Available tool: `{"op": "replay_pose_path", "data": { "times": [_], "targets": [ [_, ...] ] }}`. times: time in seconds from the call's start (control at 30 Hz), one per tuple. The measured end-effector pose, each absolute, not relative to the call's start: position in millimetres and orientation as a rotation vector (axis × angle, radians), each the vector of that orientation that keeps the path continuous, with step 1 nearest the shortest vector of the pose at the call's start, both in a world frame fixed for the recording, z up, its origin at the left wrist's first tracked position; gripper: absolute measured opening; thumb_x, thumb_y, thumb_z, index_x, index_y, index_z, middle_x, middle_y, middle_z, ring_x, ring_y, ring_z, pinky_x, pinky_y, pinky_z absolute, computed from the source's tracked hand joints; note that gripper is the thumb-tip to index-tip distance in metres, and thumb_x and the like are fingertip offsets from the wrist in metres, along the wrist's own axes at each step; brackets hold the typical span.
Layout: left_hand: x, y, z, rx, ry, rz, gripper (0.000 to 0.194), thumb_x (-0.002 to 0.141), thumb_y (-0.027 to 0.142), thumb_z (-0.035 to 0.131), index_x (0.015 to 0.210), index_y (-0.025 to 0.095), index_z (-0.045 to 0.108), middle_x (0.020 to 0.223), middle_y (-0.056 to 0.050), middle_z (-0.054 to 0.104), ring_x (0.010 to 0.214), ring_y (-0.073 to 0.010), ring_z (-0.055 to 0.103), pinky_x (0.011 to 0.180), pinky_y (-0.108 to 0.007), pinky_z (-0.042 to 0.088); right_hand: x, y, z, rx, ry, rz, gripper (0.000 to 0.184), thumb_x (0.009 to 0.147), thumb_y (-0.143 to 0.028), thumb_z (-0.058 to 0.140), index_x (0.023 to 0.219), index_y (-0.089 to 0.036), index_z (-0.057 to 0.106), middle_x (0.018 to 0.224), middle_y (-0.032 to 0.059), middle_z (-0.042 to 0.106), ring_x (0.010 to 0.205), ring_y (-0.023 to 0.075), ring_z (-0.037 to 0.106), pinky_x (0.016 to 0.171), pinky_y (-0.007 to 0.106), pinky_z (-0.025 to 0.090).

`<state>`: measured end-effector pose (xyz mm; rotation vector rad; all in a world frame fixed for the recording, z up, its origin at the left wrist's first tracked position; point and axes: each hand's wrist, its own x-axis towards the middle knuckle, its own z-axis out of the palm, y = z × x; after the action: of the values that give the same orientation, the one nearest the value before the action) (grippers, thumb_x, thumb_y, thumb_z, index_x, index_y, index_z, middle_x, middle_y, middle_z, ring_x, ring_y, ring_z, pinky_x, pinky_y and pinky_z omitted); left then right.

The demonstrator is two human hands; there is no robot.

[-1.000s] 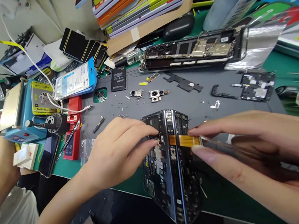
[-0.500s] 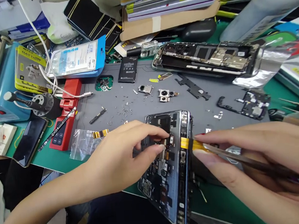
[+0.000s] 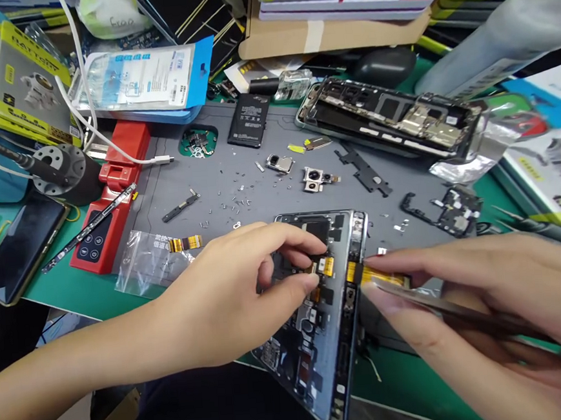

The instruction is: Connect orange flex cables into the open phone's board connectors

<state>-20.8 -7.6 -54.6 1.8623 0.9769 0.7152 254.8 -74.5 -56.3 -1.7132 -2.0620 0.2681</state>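
Note:
A phone frame (image 3: 328,355) with its inner parts bare stands tilted at the front edge of the mat. My left hand (image 3: 247,284) reaches over its inner face, thumb and fingers curled closely around the end of a flex cable (image 3: 329,266); the exact contact is partly hidden by the fingers. On the frame's right side, my right hand (image 3: 444,313) pinches the orange ribbon (image 3: 383,276) of a flex cable at the side rail. Metal tweezers (image 3: 443,306) lie in the same hand, pointing toward the ribbon.
Camera modules (image 3: 315,178), a battery (image 3: 249,120), several tiny screws and a black bracket (image 3: 363,170) lie on the grey mat (image 3: 261,205). Another opened phone (image 3: 389,114) rests at the back right. A red tool (image 3: 110,204) and a clear bag (image 3: 144,266) are at left.
The view has shifted slightly. An orange cable end now shows beside my left fingertips on the frame's inner face. My right hand still holds the ribbon at the rail.

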Motion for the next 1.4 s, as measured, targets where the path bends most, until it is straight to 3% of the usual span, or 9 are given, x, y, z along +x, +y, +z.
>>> {"op": "replay_pose_path", "data": {
  "times": [0.17,0.27,0.43,0.53,0.67,0.8,1.0,1.23,1.4],
  "targets": [
    [-20,-6,-54,1.671,0.947,0.689,0.022,0.108,0.018,0.081,0.129,0.025,0.078,0.103,-0.003,0.089,0.072,-0.0137,0.079,0.053,-0.023,0.06,245,-70,-44,-1.66,-2.103,0.268,0.021,0.116,-0.054,0.066,0.127,-0.039,0.075,0.112,-0.0049,0.081,0.082,0.0169,0.071,0.064,0.035,0.05],
    [-23,-3,-56,1.549,0.903,0.655,0.023,0.108,0.016,0.08,0.129,0.022,0.077,0.112,-0.006,0.09,0.072,-0.013,0.08,0.058,-0.023,0.066,244,-71,-43,-1.656,-2.125,0.273,0.017,0.116,-0.051,0.069,0.126,-0.038,0.076,0.11,-0.0053,0.081,0.09,0.0168,0.073,0.067,0.033,0.05],
    [-23,7,-50,1.309,0.828,0.539,0.025,0.107,0.019,0.08,0.131,0.021,0.075,0.12,-0.01,0.091,0.093,-0.0197,0.088,0.071,-0.029,0.073,253,-76,-49,-1.712,-2.081,0.223,0.03,0.108,-0.06,0.072,0.122,-0.036,0.084,0.098,0.0048,0.079,0.087,0.0273,0.075,0.066,0.037,0.054],
    [-17,13,-37,0.999,0.919,0.385,0.028,0.099,0.016,0.086,0.126,0.017,0.075,0.118,-0.01,0.087,0.1,-0.0179,0.086,0.08,-0.026,0.07,265,-80,-53,-1.748,-2.085,0.175,0.036,0.102,-0.063,0.074,0.119,-0.035,0.089,0.097,0.0091,0.078,0.092,0.032,0.076,0.065,0.037,0.057],
    [-13,15,-26,0.879,1.012,0.311,0.028,0.099,0.015,0.085,0.125,0.016,0.077,0.116,-0.004,0.08,0.082,-0.0074,0.073,0.059,-0.014,0.051,272,-82,-53,-1.73,-2.111,0.162,0.036,0.101,-0.061,0.074,0.122,-0.035,0.088,0.098,0.0096,0.079,0.094,0.0323,0.077,0.066,0.037,0.059],
    [-17,13,-25,0.852,1.04,0.279,0.038,0.099,0.021,0.085,0.136,0.019,0.077,0.126,-0.006,0.078,0.059,-0.0006,0.054,0.039,-0.015,0.029,256,-75,-46,-1.679,-2.137,0.183,0.03,0.106,-0.054,0.074,0.126,-0.035,0.084,0.1,0.0066,0.08,0.092,0.029,0.078,0.066,0.037,0.058],
    [-16,18,-8,0.625,1.045,0.216,0.028,0.103,0.013,0.077,0.13,0.019,0.077,0.126,-0.005,0.079,0.043,0.0043,0.036,0.033,-0.013,0.023,241,-68,-36,-1.598,-2.186,0.233,0.016,0.122,-0.046,0.061,0.126,-0.039,0.074,0.112,-0.0074,0.078,0.091,0.0102,0.072,0.071,0.029,0.054],
    [-17,16,-3,0.503,0.961,0.227,0.029,0.104,0.009,0.076,0.132,0.017,0.076,0.125,-0.005,0.076,0.046,0.0053,0.039,0.036,-0.009,0.025,248,-71,-34,-1.595,-2.223,0.238,0.016,0.119,-0.048,0.063,0.128,-0.041,0.074,0.112,-0.0042,0.078,0.095,0.0172,0.073,0.063,0.036,0.044],
    [-19,15,-6,0.446,0.915,0.25,0.035,0.106,0.011,0.076,0.14,0.016,0.074,0.12,-0.005,0.074,0.048,0.0056,0.036,0.038,-0.01,0.022,264,-80,-42,-1.598,-2.235,0.181,0.034,0.11,-0.056,0.07,0.133,-0.034,0.082,0.108,0.0083,0.08,0.094,0.0285,0.076,0.061,0.036,0.053]
  ]
}}
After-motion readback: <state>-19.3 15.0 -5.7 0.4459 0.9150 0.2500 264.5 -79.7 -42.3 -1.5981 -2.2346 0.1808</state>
